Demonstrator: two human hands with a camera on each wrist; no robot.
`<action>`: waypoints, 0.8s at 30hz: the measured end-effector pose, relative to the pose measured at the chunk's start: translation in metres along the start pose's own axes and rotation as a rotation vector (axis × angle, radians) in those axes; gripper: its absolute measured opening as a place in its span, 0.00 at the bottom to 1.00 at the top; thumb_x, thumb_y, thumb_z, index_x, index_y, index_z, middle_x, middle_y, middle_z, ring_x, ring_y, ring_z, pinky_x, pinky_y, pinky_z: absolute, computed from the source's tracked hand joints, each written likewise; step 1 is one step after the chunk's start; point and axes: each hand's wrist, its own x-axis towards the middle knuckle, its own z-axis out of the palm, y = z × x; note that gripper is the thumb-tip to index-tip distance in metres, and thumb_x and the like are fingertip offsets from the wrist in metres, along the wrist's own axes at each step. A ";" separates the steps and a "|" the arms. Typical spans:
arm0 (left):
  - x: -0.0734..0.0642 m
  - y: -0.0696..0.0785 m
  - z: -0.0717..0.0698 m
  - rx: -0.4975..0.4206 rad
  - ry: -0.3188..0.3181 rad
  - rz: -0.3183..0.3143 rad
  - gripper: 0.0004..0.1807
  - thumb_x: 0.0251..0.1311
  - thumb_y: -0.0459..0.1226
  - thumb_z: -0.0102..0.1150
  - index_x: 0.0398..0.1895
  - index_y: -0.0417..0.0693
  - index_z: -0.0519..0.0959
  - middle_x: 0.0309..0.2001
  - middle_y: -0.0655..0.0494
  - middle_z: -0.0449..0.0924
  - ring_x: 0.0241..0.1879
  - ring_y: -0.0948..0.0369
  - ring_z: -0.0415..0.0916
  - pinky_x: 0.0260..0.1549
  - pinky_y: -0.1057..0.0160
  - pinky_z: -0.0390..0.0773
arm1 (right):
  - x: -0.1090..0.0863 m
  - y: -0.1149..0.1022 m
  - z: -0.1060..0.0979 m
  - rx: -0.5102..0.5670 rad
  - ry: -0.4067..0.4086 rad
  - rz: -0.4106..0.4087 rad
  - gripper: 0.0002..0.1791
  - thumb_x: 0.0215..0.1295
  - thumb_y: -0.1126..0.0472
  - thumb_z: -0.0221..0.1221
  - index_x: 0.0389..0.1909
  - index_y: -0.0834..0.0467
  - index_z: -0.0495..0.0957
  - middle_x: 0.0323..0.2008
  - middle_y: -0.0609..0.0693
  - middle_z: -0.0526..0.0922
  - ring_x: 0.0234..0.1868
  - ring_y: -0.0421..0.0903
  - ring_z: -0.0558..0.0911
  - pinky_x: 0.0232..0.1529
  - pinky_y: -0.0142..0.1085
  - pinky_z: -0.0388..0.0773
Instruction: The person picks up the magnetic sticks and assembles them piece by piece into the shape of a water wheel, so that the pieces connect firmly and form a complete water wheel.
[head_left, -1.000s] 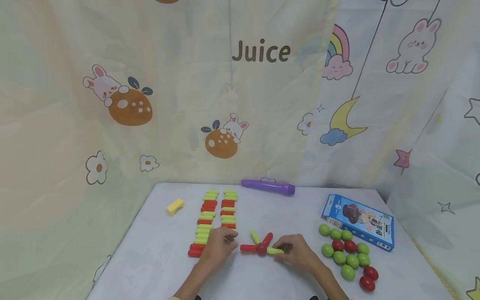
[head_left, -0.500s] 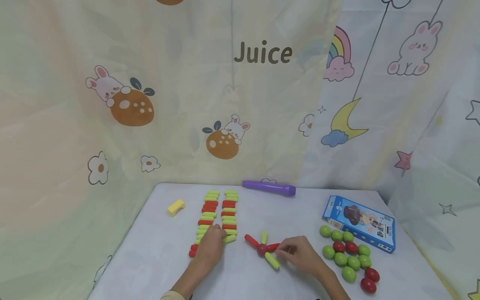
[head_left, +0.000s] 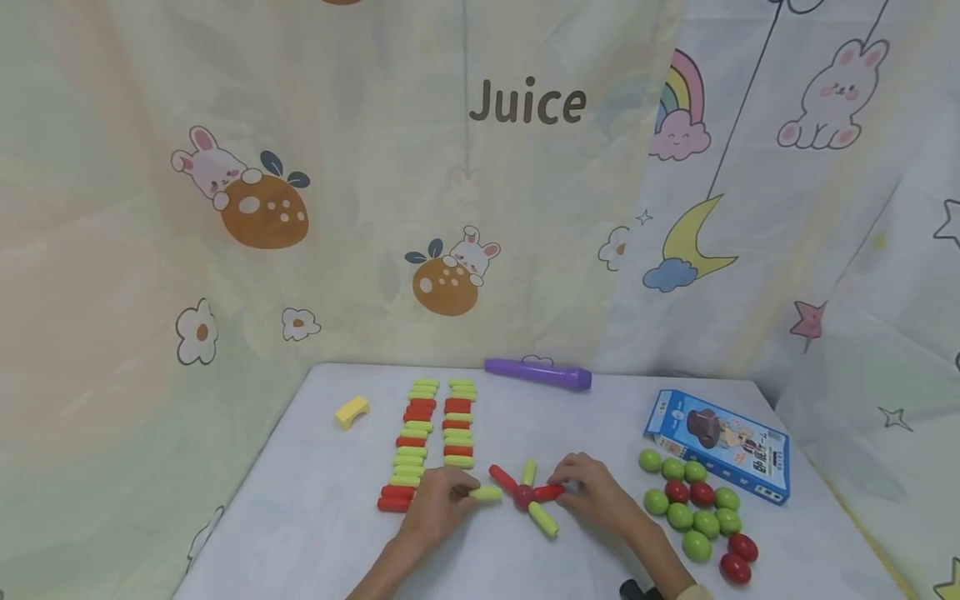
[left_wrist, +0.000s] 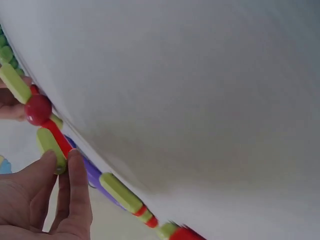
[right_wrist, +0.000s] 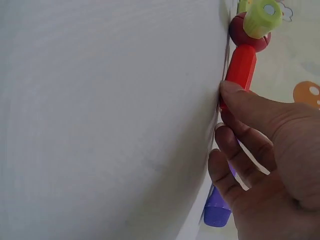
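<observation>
A dark red ball (head_left: 523,497) with red and yellow-green sticks radiating from it sits in the middle of the table. My right hand (head_left: 596,492) pinches the end of its red stick (right_wrist: 242,67) between thumb and index finger. On the other side, my left hand (head_left: 441,504) pinches a loose yellow-green stick (left_wrist: 47,145) between thumb and fingers. That stick's free end points at the ball, a small gap away in the head view. Beside my left hand lie two columns of red and yellow-green sticks, a left column (head_left: 411,461) and a right column (head_left: 458,451).
Several green balls (head_left: 679,517) and red balls (head_left: 735,568) lie at the right, in front of a blue box (head_left: 731,442). A purple rod (head_left: 537,374) lies along the back edge. A yellow arched block (head_left: 352,412) sits at the back left.
My left hand has picked a yellow-green stick from the right column's near end and brought it toward the ball. The ball with its sticks has turned; my right hand now grips a red stick.
</observation>
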 end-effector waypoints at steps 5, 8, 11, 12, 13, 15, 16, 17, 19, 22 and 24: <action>0.000 0.007 0.007 -0.040 -0.016 0.026 0.12 0.60 0.25 0.76 0.47 0.40 0.91 0.40 0.53 0.91 0.37 0.66 0.83 0.40 0.69 0.84 | 0.001 0.001 0.000 -0.003 0.011 -0.021 0.12 0.62 0.67 0.75 0.43 0.50 0.90 0.41 0.39 0.85 0.45 0.40 0.80 0.49 0.36 0.82; 0.002 0.009 0.010 -0.034 -0.014 0.013 0.13 0.61 0.27 0.77 0.48 0.42 0.91 0.40 0.55 0.90 0.37 0.67 0.82 0.40 0.69 0.84 | 0.001 -0.001 -0.001 0.001 0.013 -0.027 0.11 0.62 0.66 0.75 0.42 0.49 0.90 0.41 0.39 0.86 0.44 0.39 0.80 0.47 0.35 0.81; 0.004 0.010 0.010 -0.041 -0.024 0.005 0.13 0.61 0.28 0.77 0.48 0.44 0.91 0.40 0.57 0.89 0.37 0.68 0.81 0.40 0.70 0.84 | 0.000 -0.003 -0.001 0.016 0.009 -0.010 0.12 0.62 0.66 0.75 0.44 0.51 0.89 0.41 0.40 0.87 0.43 0.39 0.80 0.45 0.34 0.80; 0.005 0.010 0.010 -0.044 -0.033 0.007 0.12 0.61 0.27 0.76 0.48 0.44 0.91 0.40 0.57 0.89 0.37 0.68 0.82 0.40 0.70 0.84 | -0.001 -0.004 -0.002 0.023 0.007 -0.002 0.12 0.62 0.66 0.75 0.44 0.51 0.89 0.41 0.40 0.87 0.43 0.39 0.81 0.45 0.34 0.80; 0.005 0.010 0.010 -0.047 -0.043 0.009 0.12 0.61 0.28 0.76 0.48 0.44 0.91 0.40 0.58 0.90 0.37 0.67 0.82 0.40 0.70 0.84 | -0.002 -0.005 -0.002 0.030 0.005 0.006 0.12 0.62 0.66 0.75 0.45 0.52 0.89 0.41 0.40 0.87 0.43 0.39 0.81 0.45 0.33 0.80; 0.006 0.009 0.007 -0.058 -0.065 0.001 0.13 0.62 0.29 0.76 0.50 0.43 0.90 0.42 0.56 0.90 0.40 0.65 0.84 0.42 0.67 0.86 | -0.004 -0.006 -0.002 0.040 0.002 0.020 0.13 0.61 0.66 0.76 0.46 0.53 0.89 0.41 0.41 0.88 0.43 0.39 0.81 0.45 0.33 0.81; 0.006 0.008 0.004 -0.059 -0.072 -0.008 0.14 0.63 0.29 0.76 0.52 0.43 0.90 0.44 0.55 0.90 0.42 0.63 0.85 0.44 0.65 0.87 | -0.006 -0.007 -0.002 0.047 0.000 0.025 0.13 0.61 0.66 0.76 0.46 0.53 0.89 0.41 0.40 0.88 0.43 0.39 0.81 0.45 0.33 0.81; 0.008 0.007 0.002 -0.042 -0.070 -0.015 0.16 0.63 0.29 0.76 0.53 0.42 0.89 0.46 0.55 0.90 0.45 0.60 0.85 0.45 0.63 0.88 | -0.007 -0.008 -0.002 0.052 -0.003 0.031 0.13 0.61 0.65 0.76 0.46 0.53 0.89 0.41 0.40 0.88 0.43 0.39 0.81 0.45 0.34 0.81; 0.010 0.004 -0.006 0.053 -0.046 -0.023 0.18 0.63 0.31 0.76 0.56 0.41 0.88 0.51 0.52 0.89 0.51 0.56 0.85 0.49 0.58 0.88 | -0.010 -0.009 -0.002 0.062 -0.010 0.039 0.13 0.61 0.64 0.77 0.46 0.52 0.89 0.41 0.40 0.88 0.42 0.38 0.81 0.45 0.33 0.81; 0.016 -0.002 -0.015 0.282 0.037 0.014 0.17 0.63 0.29 0.76 0.55 0.39 0.88 0.50 0.48 0.88 0.53 0.51 0.83 0.50 0.55 0.88 | -0.013 -0.011 -0.001 0.072 -0.015 0.052 0.13 0.60 0.62 0.78 0.45 0.51 0.89 0.40 0.38 0.87 0.41 0.36 0.80 0.44 0.33 0.80; 0.020 -0.005 -0.017 0.438 0.089 0.054 0.15 0.61 0.27 0.77 0.51 0.37 0.89 0.46 0.46 0.87 0.50 0.51 0.84 0.47 0.57 0.88 | -0.014 -0.012 0.000 0.082 -0.019 0.065 0.13 0.60 0.61 0.78 0.45 0.50 0.89 0.40 0.38 0.87 0.41 0.36 0.79 0.43 0.32 0.80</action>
